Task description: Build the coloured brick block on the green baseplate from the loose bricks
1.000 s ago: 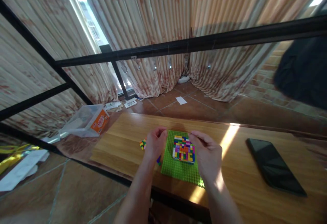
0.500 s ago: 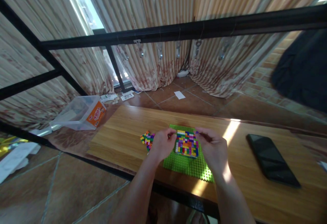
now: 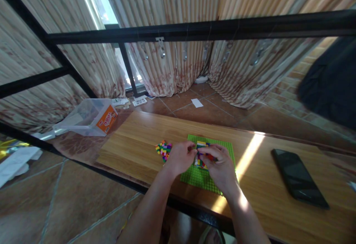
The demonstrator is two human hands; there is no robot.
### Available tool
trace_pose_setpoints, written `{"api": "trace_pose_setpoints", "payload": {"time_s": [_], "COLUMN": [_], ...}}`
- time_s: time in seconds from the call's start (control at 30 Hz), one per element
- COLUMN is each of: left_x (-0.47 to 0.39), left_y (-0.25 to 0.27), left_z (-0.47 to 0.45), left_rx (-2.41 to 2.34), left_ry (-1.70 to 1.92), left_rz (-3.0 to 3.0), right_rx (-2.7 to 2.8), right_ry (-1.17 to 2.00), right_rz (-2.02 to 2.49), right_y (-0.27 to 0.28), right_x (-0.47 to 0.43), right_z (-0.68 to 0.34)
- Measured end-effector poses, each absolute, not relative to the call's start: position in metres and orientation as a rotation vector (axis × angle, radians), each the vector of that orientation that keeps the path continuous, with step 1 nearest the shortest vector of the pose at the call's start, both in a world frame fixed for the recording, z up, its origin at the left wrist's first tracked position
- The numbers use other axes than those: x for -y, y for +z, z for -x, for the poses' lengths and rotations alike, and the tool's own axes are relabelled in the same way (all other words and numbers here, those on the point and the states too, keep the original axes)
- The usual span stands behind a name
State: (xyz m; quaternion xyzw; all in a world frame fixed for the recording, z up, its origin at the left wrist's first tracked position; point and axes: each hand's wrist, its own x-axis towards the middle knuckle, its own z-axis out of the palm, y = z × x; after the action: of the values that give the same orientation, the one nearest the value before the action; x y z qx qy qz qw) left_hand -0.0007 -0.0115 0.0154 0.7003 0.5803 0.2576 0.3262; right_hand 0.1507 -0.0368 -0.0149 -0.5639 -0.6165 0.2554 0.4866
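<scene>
A green studded baseplate lies on the wooden table, bearing a flat block of many-coloured toy bricks. My right hand reaches over this block and covers much of it. Its thumb and forefinger pinch a small dark, purplish toy brick by the block's left side. Close by, my left hand is curled at the block's left edge, thumb and forefinger together; whatever is between them is too small to make out. A heap of loose toy bricks lies left of that hand, partly hidden by it.
On the right of the table rests a black phone. A clear plastic box with an orange label stands beyond the table's left end. Black metal bars run across the far side, with curtains behind.
My right hand has moved left across the block with its small brick, meeting the left hand's fingertips. My left hand stays by the left edge. The view has shifted slightly.
</scene>
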Motion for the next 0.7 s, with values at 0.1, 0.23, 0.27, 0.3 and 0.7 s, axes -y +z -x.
{"api": "trace_pose_setpoints", "payload": {"time_s": [0.1,0.23,0.27,0.3,0.7], "left_x": [0.012,0.014,0.014,0.015,0.017], "left_y": [0.014,0.014,0.014,0.013,0.011], "left_z": [0.0,-0.003,-0.004,-0.005,-0.01], "left_rx": [-1.493,-1.485,-1.498,-1.517,-1.609], "left_ry": [0.636,0.573,0.567,0.564,0.527], "left_rz": [-1.857,-1.898,-1.908,-1.918,-1.963], "right_rx": [1.457,1.43,1.428,1.427,1.351], "right_ry": [0.643,0.648,0.637,0.623,0.6], "right_rz": [1.403,1.407,1.406,1.405,1.431], "right_y": [-0.02,-0.02,-0.02,-0.019,-0.018], "right_x": [0.037,0.039,0.039,0.04,0.035], "right_z": [-0.15,-0.151,-0.151,-0.151,-0.153]}}
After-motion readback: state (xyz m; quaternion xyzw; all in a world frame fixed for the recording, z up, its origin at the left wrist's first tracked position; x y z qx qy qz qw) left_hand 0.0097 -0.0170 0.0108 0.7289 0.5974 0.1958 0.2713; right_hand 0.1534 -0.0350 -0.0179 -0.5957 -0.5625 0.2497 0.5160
